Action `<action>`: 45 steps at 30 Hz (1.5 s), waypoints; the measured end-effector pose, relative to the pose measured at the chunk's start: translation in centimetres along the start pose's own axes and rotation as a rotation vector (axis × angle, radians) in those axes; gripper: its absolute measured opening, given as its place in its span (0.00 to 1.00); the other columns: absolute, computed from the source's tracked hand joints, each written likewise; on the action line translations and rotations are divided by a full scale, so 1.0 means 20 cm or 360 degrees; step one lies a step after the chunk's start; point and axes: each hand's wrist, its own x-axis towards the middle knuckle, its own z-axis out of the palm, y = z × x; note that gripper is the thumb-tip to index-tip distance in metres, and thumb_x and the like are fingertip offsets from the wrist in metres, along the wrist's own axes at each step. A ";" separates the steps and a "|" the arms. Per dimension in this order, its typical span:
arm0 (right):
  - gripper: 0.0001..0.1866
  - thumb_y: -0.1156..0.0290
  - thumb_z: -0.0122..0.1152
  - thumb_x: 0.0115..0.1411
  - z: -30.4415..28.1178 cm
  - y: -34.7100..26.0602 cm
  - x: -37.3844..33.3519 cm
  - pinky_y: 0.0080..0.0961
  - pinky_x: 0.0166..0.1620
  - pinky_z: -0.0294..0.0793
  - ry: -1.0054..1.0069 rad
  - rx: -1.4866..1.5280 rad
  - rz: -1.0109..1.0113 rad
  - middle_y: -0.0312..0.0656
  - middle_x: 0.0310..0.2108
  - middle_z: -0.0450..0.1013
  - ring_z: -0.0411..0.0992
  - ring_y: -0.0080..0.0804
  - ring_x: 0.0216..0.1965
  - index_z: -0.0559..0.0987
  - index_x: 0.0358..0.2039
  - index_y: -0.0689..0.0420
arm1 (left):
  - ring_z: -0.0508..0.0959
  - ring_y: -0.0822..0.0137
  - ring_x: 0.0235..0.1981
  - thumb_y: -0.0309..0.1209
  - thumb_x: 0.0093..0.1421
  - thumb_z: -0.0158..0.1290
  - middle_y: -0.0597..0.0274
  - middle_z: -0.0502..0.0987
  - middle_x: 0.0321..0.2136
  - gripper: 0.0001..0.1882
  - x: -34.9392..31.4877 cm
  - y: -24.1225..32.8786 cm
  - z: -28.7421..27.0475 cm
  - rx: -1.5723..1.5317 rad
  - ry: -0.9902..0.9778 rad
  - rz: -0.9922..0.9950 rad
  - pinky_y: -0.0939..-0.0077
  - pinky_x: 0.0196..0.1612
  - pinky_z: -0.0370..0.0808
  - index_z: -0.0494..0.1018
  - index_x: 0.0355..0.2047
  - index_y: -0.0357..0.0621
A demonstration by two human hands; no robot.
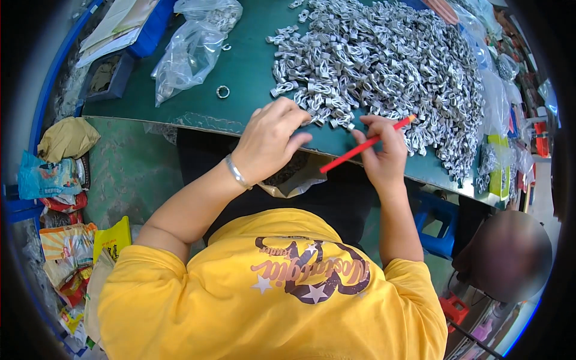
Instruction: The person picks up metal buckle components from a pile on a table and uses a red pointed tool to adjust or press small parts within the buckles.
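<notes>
A large heap of small grey metal loop-shaped parts covers the right part of the green table. My left hand is at the table's front edge, its fingertips by the heap's near rim. Its thumb stands apart from the bent fingers, and I see nothing between them. My right hand holds a red pencil slantwise between its fingers, with one end over the heap. A single metal part lies by its fingertips; whether they touch it I cannot tell. Below my hands, an open bag with dark contents sits at my lap.
A metal ring and a clear plastic bag lie on the table's left. Beyond them stand a blue bin with papers and a grey box. Colourful packets are stacked at left. A blue stool stands at lower right.
</notes>
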 end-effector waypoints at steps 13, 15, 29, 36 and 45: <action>0.12 0.79 0.64 0.41 0.00 0.04 -0.05 0.33 0.36 0.62 -0.0031 0.0045 0.0016 0.41 0.33 0.75 0.69 0.40 0.33 0.68 0.24 0.55 | 0.71 0.58 0.28 0.17 0.47 0.55 0.54 0.67 0.29 0.10 0.01 0.00 0.10 -0.0024 0.0306 -0.0244 0.72 0.31 0.70 0.74 0.32 0.38; 0.12 0.80 0.62 0.41 0.00 0.04 -0.01 0.34 0.36 0.62 -0.0129 -0.0023 0.0015 0.41 0.34 0.75 0.69 0.40 0.34 0.68 0.25 0.55 | 0.64 0.75 0.20 0.16 0.50 0.54 0.62 0.66 0.29 0.11 0.01 -0.01 0.11 -0.0031 0.0388 -0.0135 0.84 0.23 0.64 0.74 0.35 0.39; 0.10 0.80 0.61 0.46 0.01 -0.03 0.04 0.35 0.37 0.63 -0.0246 -0.0029 0.0006 0.45 0.31 0.75 0.70 0.43 0.33 0.69 0.25 0.58 | 0.58 0.76 0.17 0.35 0.63 0.41 0.68 0.61 0.20 0.14 -0.04 0.06 -0.05 -0.3703 0.0427 -0.1429 0.82 0.21 0.57 0.73 0.31 0.40; 0.14 0.84 0.64 0.44 0.04 -0.01 -0.04 0.26 0.40 0.66 -0.0130 0.0120 0.0141 0.46 0.31 0.70 0.67 0.34 0.32 0.66 0.27 0.61 | 0.59 0.75 0.16 0.35 0.61 0.44 0.69 0.62 0.17 0.12 -0.04 0.00 0.00 -0.2858 0.0696 -0.1555 0.82 0.21 0.58 0.72 0.27 0.43; 0.18 0.83 0.69 0.41 0.04 -0.16 -0.11 0.17 0.32 0.69 0.0227 0.0995 0.0332 0.45 0.32 0.71 0.67 0.23 0.28 0.65 0.23 0.58 | 0.71 0.74 0.33 0.16 0.46 0.59 0.62 0.68 0.38 0.28 -0.12 0.12 0.01 -0.1543 -0.0036 -0.0593 0.82 0.39 0.71 0.65 0.49 0.37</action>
